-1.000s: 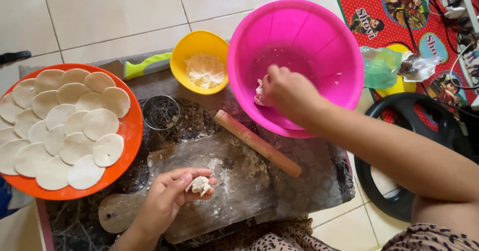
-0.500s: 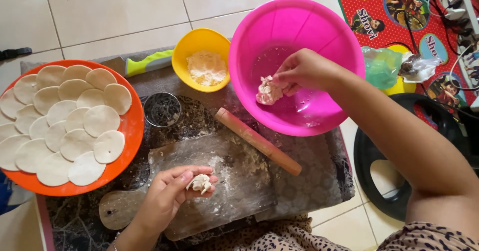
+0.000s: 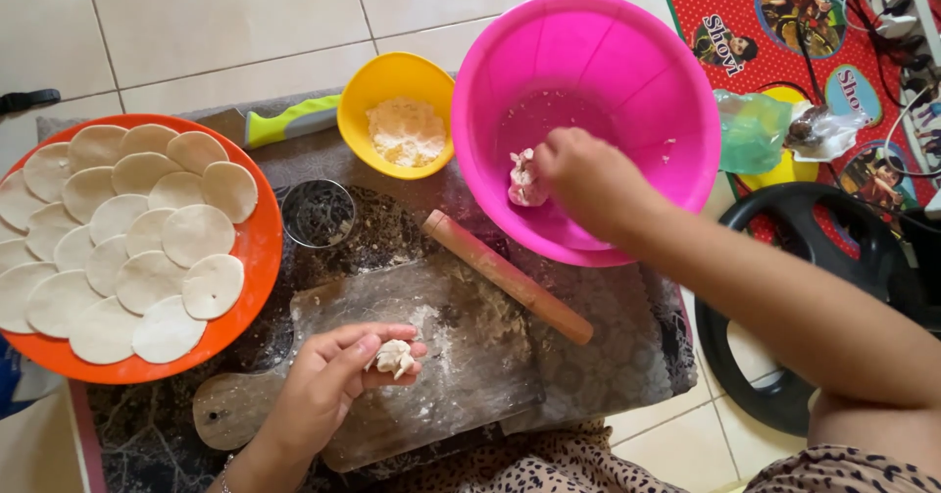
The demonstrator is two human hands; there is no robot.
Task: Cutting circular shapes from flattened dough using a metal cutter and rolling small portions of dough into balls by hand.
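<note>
Tiled floor [image 3: 196, 23] – dark mat [image 3: 627, 356], orange tray [image 3: 257, 258], pink bowl [image 3: 627, 62].

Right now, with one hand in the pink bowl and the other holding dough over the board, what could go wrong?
The right hand lifts sticky dough from the pink bowl, which looks tipped and might slide. The rolling pin lies slanted on the board and could roll toward the lap. The left hand holds a small dough piece loosely; it may drop.

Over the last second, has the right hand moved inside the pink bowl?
Yes. The right hand has lifted a dough lump off the left inner wall of the pink bowl, towards its middle.
</note>
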